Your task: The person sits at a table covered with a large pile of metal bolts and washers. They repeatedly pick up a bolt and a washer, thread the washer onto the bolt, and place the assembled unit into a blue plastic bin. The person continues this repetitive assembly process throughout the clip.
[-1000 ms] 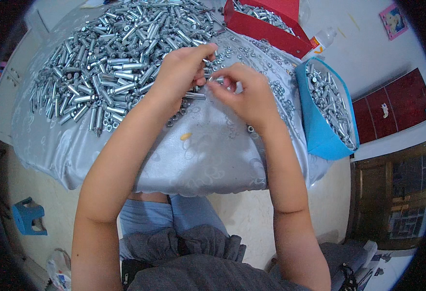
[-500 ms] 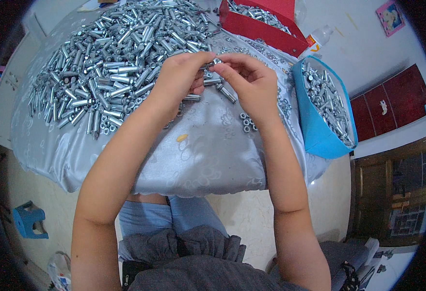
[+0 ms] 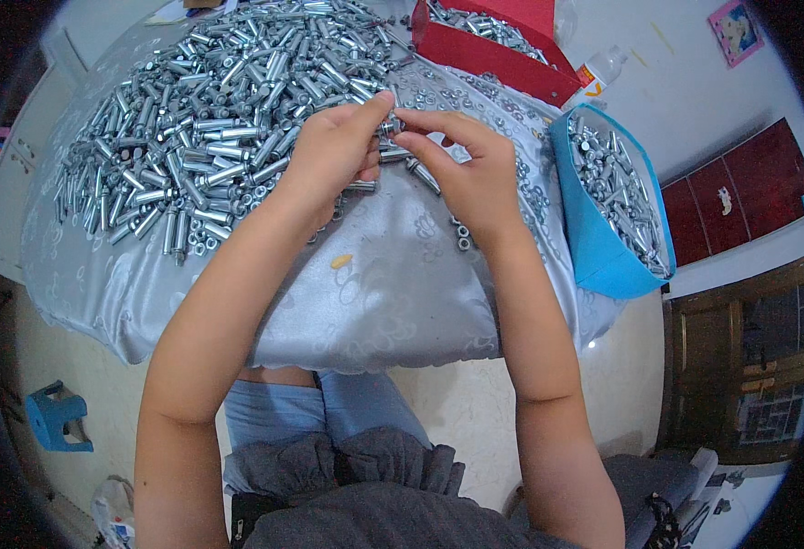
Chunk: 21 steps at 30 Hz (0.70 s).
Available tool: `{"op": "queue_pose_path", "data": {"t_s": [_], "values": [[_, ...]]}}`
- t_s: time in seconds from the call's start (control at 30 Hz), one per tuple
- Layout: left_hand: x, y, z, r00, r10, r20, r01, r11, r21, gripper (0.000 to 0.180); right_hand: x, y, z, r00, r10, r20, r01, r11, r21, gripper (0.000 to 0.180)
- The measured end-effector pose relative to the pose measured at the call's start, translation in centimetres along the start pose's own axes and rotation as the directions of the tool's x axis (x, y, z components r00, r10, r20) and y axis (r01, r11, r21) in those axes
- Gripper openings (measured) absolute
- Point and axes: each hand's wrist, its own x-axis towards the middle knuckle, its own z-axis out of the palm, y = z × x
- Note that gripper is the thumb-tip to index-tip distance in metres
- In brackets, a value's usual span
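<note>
My left hand is closed around a silver expansion bolt, its thumb pointing up along the far side. At the bolt's end, the thumb and forefinger of my right hand pinch close together; the fingers hide most of the bolt. Just below the hands, a few more bolts lie on the shiny grey tablecloth. To the left spreads a large heap of expansion bolts. Small hex nuts sit partly hidden beside my right wrist.
A blue fabric bin full of bolts stands at the table's right edge. Behind are a red box of bolts and a plastic bottle. Washers and nuts are scattered on the right. A blue stool stands on the floor.
My right hand has shifted slightly left, and its thumb and forefinger have moved along the bolt's end. My left hand has stayed almost in place.
</note>
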Motion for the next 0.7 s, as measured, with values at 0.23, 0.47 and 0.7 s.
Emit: {"op": "queue_pose_path", "data": {"t_s": [0.23,0.47,0.7], "values": [[0.0,-0.4,0.2,0.999,0.012,0.043,-0.005,0.988,-0.157,0.025,0.1,0.4,-0.1,0.997,-0.082,-0.01,0.081,0.994,-0.077,0.017],[-0.3,-0.1,0.5,0.995,0.095,0.013,-0.094,0.994,-0.05,0.025,0.1,-0.3,-0.4,0.996,-0.082,0.018,0.083,0.99,-0.112,0.018],[0.1,-0.4,0.1,0.993,0.112,0.037,-0.111,0.993,-0.037,0.027,0.1,-0.3,-0.5,0.996,-0.086,0.038,0.089,0.991,-0.102,0.019]]}}
